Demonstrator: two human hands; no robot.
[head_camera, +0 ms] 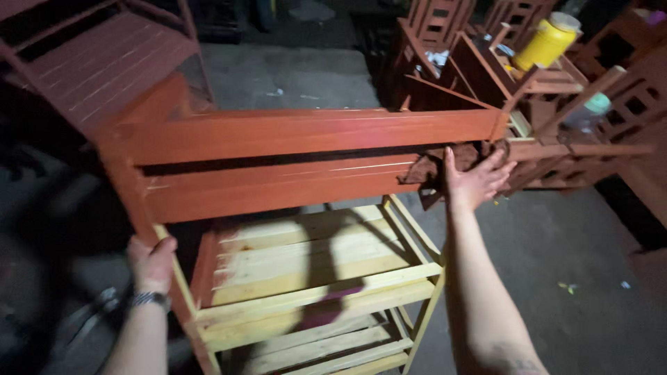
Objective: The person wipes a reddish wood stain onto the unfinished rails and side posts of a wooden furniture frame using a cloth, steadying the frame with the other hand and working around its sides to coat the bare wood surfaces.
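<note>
Nearest to us, we are gripping the wooden shelf unit (299, 229) with our left hand (151, 264), fingers wrapped around its front upright, so the piece is staying steady while the other arm is working. The unit is lying tipped towards us on the concrete floor (556, 250), its lower slats bare pale wood and its upper rails already coated red-brown, which is putting the painted faces within reach. Farther out, we are pressing our right hand (476, 182) against the end of the top rail, fingers spread and closed over a dark stained rag (455, 161), apparently for rubbing colour into the wood. Beyond that, other red-brown wooden pieces (549, 90) are standing crowded together, perhaps drying, and a yellow plastic jug (547, 42) is resting on one of them, well apart from both hands.
</note>
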